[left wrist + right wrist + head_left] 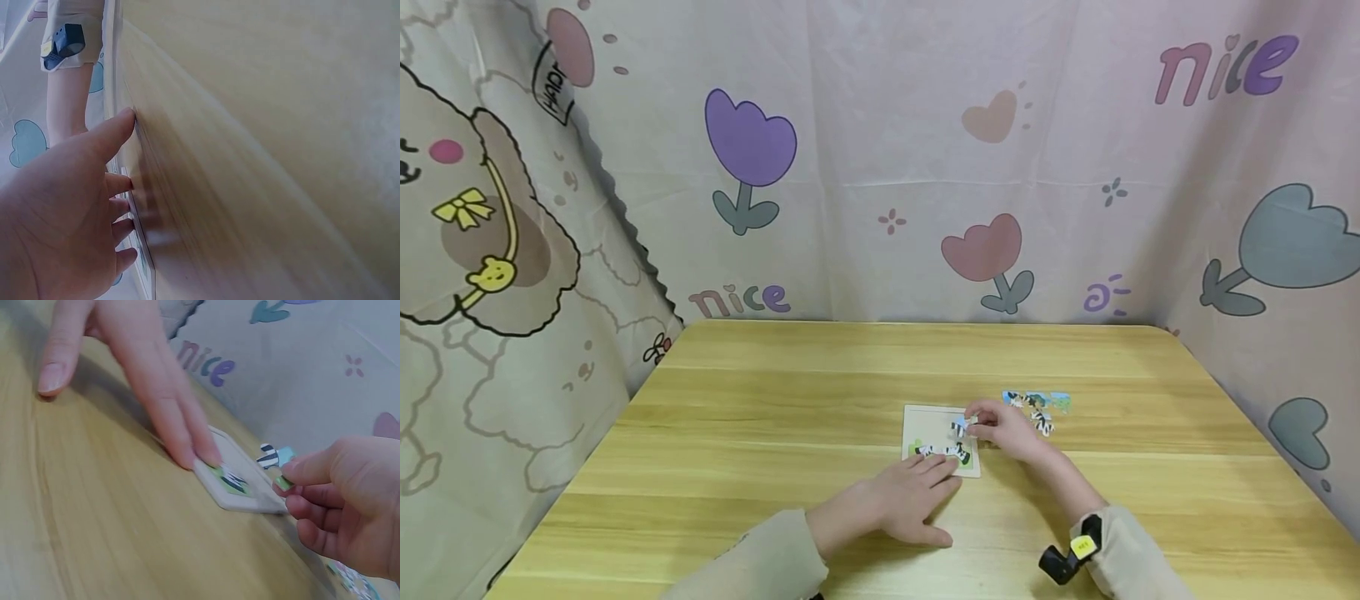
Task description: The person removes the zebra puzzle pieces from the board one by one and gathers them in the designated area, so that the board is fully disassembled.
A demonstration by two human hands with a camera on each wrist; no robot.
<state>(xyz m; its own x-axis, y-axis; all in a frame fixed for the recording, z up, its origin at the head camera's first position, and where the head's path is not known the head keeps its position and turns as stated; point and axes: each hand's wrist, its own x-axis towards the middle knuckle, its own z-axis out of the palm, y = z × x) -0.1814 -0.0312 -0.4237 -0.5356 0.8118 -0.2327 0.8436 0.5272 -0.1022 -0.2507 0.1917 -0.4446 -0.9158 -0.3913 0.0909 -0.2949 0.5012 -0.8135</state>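
Observation:
A pale, square puzzle board (925, 422) lies on the table, with zebra-patterned and green pieces (964, 453) set along its near side. My left hand (913, 497) rests on the board's near edge, fingers straight and thumb spread out over the wood. Above the board's right side, my right hand (1009, 428) pinches a jigsaw piece (267, 457) between thumb and fingers. Black-and-white stripes, light blue and a bit of green show on that piece; the fingertips cover part of it. In the right wrist view, the held piece is raised over the tray's rim (250, 503).
Several loose puzzle pieces (1037, 402) lie just beyond and right of my right hand. The wooden table (760, 400) reaches back to a printed curtain (865, 150). A black wrist camera (1063, 562) sits on my right sleeve.

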